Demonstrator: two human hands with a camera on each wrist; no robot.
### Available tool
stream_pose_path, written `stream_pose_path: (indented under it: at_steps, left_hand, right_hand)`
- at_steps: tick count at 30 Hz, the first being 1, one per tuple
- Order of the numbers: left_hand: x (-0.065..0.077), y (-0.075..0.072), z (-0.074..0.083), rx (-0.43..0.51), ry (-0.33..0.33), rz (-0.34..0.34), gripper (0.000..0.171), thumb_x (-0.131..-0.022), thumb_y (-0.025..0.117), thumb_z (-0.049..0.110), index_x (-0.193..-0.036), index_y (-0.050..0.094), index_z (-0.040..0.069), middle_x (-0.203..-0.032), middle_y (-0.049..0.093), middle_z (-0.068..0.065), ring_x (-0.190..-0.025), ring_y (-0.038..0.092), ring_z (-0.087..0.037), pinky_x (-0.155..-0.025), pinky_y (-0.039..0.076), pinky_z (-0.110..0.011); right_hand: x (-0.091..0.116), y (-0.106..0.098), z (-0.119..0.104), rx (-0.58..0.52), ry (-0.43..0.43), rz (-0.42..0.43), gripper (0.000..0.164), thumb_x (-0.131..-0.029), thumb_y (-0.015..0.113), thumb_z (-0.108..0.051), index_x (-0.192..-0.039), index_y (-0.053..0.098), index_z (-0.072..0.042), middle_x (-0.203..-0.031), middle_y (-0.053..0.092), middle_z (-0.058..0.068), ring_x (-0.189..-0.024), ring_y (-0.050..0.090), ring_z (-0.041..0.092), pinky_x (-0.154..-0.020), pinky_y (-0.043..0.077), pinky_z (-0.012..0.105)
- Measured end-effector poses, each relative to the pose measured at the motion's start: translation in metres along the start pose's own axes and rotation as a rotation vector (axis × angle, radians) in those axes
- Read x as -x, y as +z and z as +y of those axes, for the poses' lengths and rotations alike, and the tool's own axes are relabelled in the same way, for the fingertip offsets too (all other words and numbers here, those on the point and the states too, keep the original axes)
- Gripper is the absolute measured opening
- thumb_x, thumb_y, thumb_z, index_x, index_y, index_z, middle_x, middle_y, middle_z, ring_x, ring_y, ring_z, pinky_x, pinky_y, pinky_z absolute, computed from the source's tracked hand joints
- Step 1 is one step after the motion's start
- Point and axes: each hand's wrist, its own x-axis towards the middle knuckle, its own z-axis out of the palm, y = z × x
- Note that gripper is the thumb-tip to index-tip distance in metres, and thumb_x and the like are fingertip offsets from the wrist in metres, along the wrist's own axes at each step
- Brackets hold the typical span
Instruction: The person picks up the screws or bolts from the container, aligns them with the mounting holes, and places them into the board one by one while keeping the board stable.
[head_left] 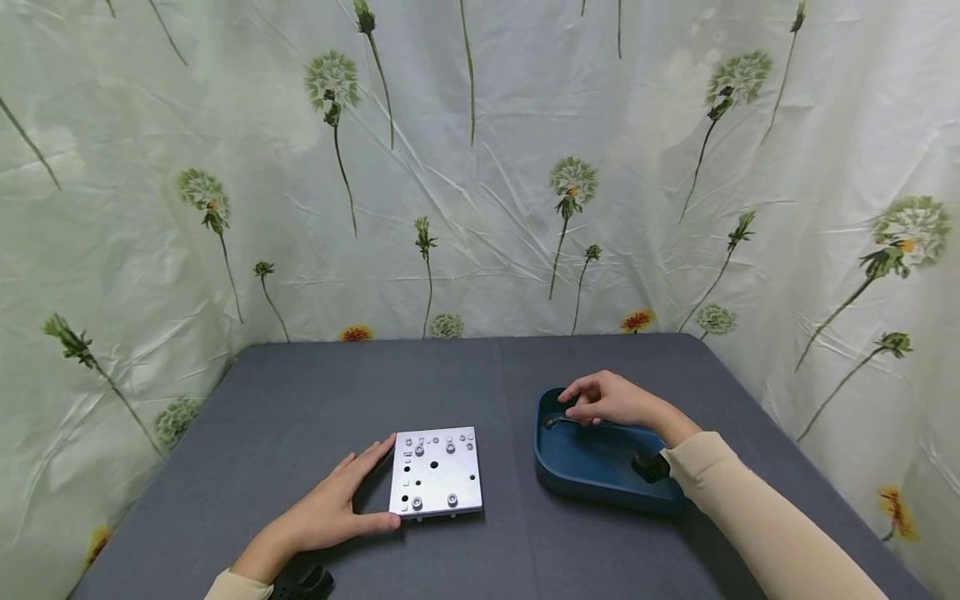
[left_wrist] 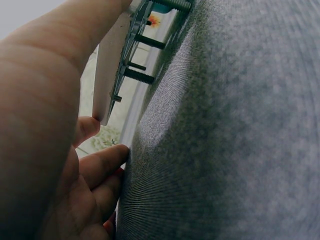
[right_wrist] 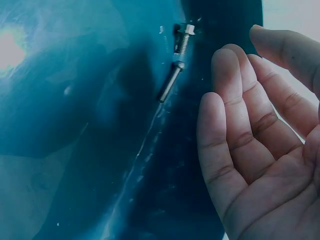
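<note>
A square silver metal plate [head_left: 442, 483] with drilled holes and several socket-head screws stands on the table at centre. My left hand [head_left: 345, 500] spans its left side, index finger at the far corner and thumb at the near corner. Threaded screw ends [left_wrist: 140, 76] stick out beneath the plate in the left wrist view. My right hand [head_left: 611, 400] hovers over the far part of a blue tray [head_left: 600, 490], its fingers loosely bent and holding nothing. Two metal screws [right_wrist: 171, 82] lie end to end in the tray, beside the right fingertips in the right wrist view.
A dark grey cloth covers the table [head_left: 360, 383]. Behind it and along the sides hangs a pale curtain [head_left: 480, 208] printed with dandelions. The tray's raised walls surround the screws, and its left wall faces the plate.
</note>
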Motion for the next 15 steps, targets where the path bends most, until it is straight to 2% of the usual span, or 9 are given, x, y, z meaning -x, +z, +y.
stream_pose_path:
  at_steps: [9, 15]
  left_hand:
    - [0.000, -0.001, 0.000, -0.002, 0.011, 0.007, 0.112, -0.084, 0.086, 0.062, -0.172, 0.028, 0.025, -0.174, 0.038, -0.015, -0.159, 0.034, -0.049, -0.128, 0.020, -0.076]
    - [0.002, -0.001, 0.000, -0.002, 0.008, 0.007, 0.112, -0.083, 0.086, 0.062, -0.172, 0.029, 0.024, -0.173, 0.039, -0.017, -0.159, 0.035, -0.049, -0.129, 0.020, -0.075]
  right_hand:
    - [-0.003, 0.005, 0.008, 0.031, 0.009, -0.020, 0.037, -0.104, 0.070, -0.013, -0.132, 0.068, 0.011, -0.093, 0.078, 0.024, -0.080, 0.070, 0.020, -0.070, 0.061, 0.030]
    - [-0.003, 0.009, 0.013, 0.069, 0.006, -0.035, 0.040, -0.104, 0.070, -0.013, -0.135, 0.066, 0.012, -0.091, 0.080, 0.019, -0.082, 0.074, 0.021, -0.069, 0.062, 0.030]
